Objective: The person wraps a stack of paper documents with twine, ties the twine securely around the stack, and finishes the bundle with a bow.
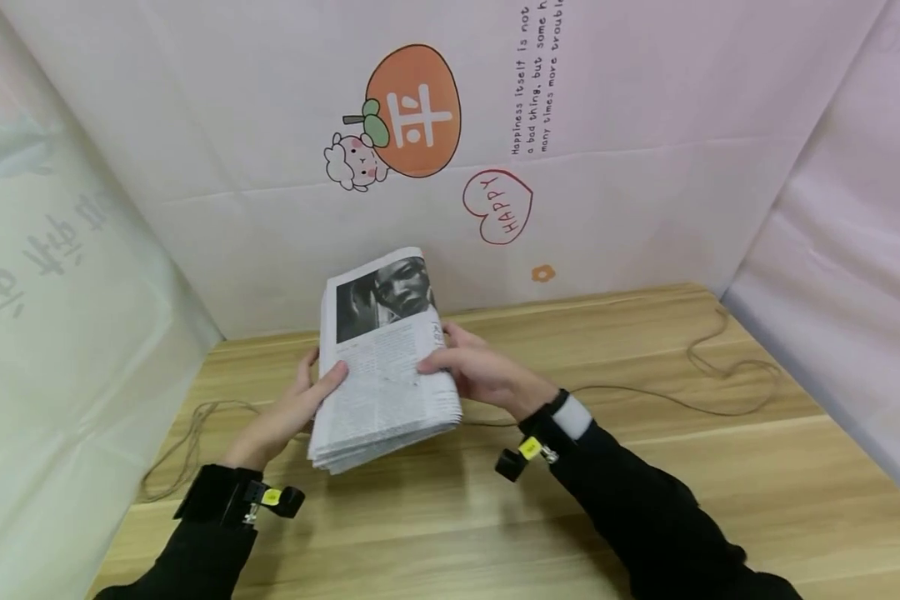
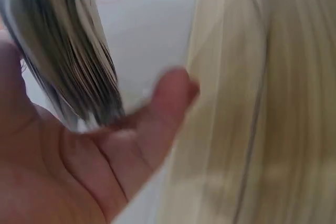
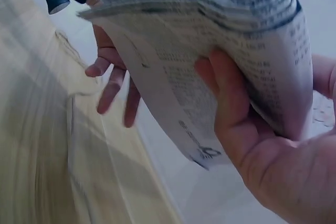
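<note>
Above the twine (image 2: 261,77), the loosely spread left hand (image 1: 300,406) and curled right hand (image 1: 487,372) hold a folded newspaper bundle (image 1: 386,400); one slackened grip could fan it apart.

I log newspapers (image 1: 390,387) between left hand (image 1: 288,408) and right hand (image 1: 487,373), above worktop (image 1: 390,537); string (image 1: 622,388) lies on it, cloth (image 1: 607,217) behind.

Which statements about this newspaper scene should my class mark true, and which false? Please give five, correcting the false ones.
1. The right hand grips the folded newspaper. True.
2. The left hand is clenched in a fist. False: its fingers stretch out.
3. A thin string lies on the table. True.
4. The printed heart reads SAD. False: it reads HAPPY.
5. The newspaper lies flat on the table. False: it is held above the table.
</note>
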Motion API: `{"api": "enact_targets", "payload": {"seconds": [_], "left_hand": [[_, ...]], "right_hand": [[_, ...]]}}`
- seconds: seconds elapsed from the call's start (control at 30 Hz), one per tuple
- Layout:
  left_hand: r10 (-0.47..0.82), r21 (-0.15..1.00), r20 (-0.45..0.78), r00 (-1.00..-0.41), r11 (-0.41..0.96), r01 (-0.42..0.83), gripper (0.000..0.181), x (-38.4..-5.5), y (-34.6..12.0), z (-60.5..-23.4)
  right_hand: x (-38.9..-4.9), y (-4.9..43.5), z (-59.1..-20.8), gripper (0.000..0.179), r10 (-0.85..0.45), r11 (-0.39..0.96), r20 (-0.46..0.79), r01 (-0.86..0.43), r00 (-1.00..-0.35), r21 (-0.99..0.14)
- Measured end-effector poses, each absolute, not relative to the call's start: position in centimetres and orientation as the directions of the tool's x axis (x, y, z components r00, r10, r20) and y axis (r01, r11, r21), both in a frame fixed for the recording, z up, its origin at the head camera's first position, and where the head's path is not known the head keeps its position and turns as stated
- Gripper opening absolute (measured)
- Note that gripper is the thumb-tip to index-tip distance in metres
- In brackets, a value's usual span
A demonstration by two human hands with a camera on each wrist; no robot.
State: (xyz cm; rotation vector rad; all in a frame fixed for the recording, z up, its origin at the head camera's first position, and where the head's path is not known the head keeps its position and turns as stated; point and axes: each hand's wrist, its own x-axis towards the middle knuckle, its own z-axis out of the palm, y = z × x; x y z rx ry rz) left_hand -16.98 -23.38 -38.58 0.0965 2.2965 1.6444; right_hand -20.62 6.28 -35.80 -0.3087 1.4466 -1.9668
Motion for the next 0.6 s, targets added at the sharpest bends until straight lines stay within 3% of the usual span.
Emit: {"api": "enact_targets", "payload": {"seconds": [0.1,0.23,0.4,0.6], "left_hand": [[0.297,0.969,-0.190,-0.936,0.208,-0.131,0.086,-17.1,-21.4,-39.3],[0.339,0.986,-0.150,-0.929,0.125,-0.113,0.095,-17.4,-18.4,-40.2],[0.380,0.987,-0.137,-0.915,0.127,-0.095,0.101,-17.7,-15.4,-40.7],[0.475,0.986,-0.118,-0.872,0.159,-0.047,0.098,-18.3,-12.6,-41.8]], "right_hand": [[-19.7,9.3,-36.0,0.078,-0.666,-0.115,-0.179,0.337,-0.724,-0.934],[-19.1,13.0,-37.2,0.084,-0.718,-0.086,-0.136,0.281,-0.682,-0.956],[-19.4,16.8,-38.9,0.088,-0.743,-0.067,-0.144,0.287,-0.654,-0.956],[-20.0,19.7,-39.9,0.067,-0.685,0.033,-0.224,0.277,-0.694,-0.960]]}}
